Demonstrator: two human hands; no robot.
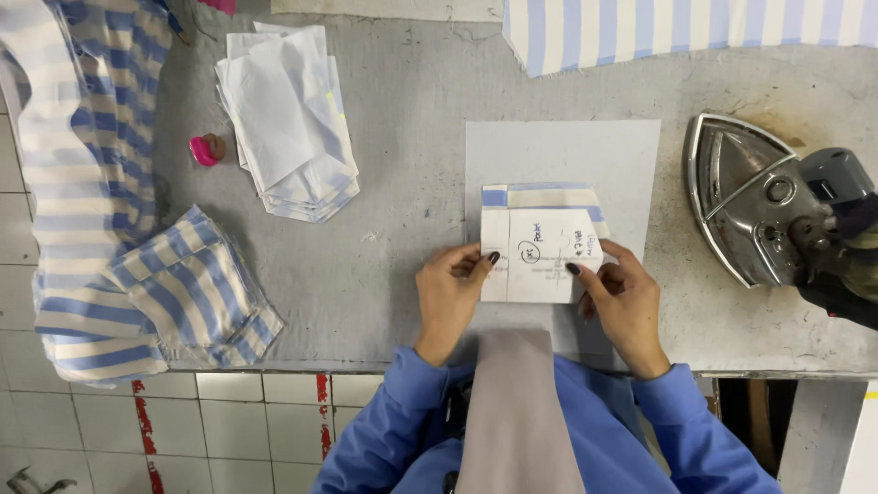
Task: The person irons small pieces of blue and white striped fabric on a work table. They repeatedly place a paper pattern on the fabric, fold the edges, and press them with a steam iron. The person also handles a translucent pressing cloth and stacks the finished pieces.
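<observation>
A white card template [547,261] is laid over a blue-and-white striped fabric piece [541,196] on a grey pressing mat [631,151]; the top fabric edge appears folded over the template, while the side and lower edges are judged not yet turned. The template is pinched at its lower-left edge by the left hand [448,293] and at its lower-right edge by the right hand [625,302], fingers closed on it. An iron [764,201] is parked to the right, untouched.
</observation>
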